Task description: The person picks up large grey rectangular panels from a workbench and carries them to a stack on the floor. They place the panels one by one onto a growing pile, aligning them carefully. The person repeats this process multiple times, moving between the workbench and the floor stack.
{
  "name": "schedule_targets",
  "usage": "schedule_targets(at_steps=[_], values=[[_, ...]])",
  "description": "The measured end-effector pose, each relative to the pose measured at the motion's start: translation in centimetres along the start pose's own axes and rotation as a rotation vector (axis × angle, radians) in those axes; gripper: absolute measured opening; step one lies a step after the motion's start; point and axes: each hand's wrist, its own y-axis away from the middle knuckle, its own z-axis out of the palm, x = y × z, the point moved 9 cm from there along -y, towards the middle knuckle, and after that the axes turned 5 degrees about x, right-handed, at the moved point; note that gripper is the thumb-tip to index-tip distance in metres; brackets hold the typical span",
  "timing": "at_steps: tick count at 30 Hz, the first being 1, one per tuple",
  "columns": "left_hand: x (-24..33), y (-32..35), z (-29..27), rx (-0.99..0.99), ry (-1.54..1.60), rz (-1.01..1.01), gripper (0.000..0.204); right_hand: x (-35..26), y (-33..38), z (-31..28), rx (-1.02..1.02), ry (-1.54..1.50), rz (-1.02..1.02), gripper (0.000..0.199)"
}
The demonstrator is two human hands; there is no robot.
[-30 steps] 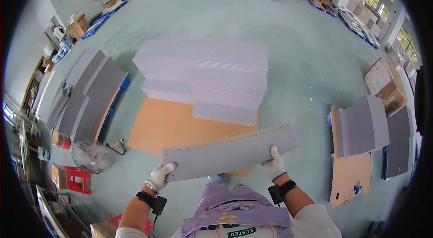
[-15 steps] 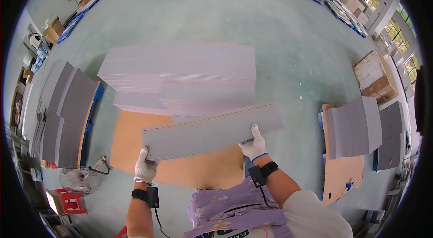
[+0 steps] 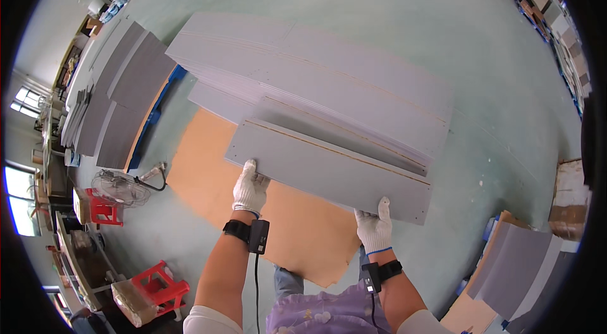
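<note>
A long grey panel (image 3: 329, 166) with a brownish groove along its far edge and small holes near its ends spans both my hands. My left hand (image 3: 250, 187), in a white knit glove, grips its near edge toward the left end, thumb on top. Toward the right end my gloved right hand (image 3: 375, 223) holds the same edge, thumb up and fingers underneath, out of sight. Just beyond the held panel rises a stack of similar grey panels (image 3: 354, 87), partly hidden by it. Whether the panel touches the stack I cannot tell.
Brown sheet board (image 3: 303, 226) lies under and before the stack. Grey panels (image 3: 120, 125) stand on a blue pallet at left, others (image 3: 512, 267) at lower right. A floor fan (image 3: 120, 187) and red stools (image 3: 161, 286) are at left.
My view has turned, so the stack appears slanted. The held panel now tilts down to the right and lies closer along the stack's near side. Both hands keep their hold.
</note>
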Motion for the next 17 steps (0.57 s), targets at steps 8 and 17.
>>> schedule_targets(at_steps=[8,17], values=[[-1.0,-6.6,2.3,0.044,-0.165,0.014,0.029,1.5,-1.4,1.0,-0.012,0.192,0.078,0.034],[-0.3,-7.0,3.9,0.072,-0.190,0.026,0.028,1.0,-3.3,1.0,-0.061,0.288,0.161,0.052]])
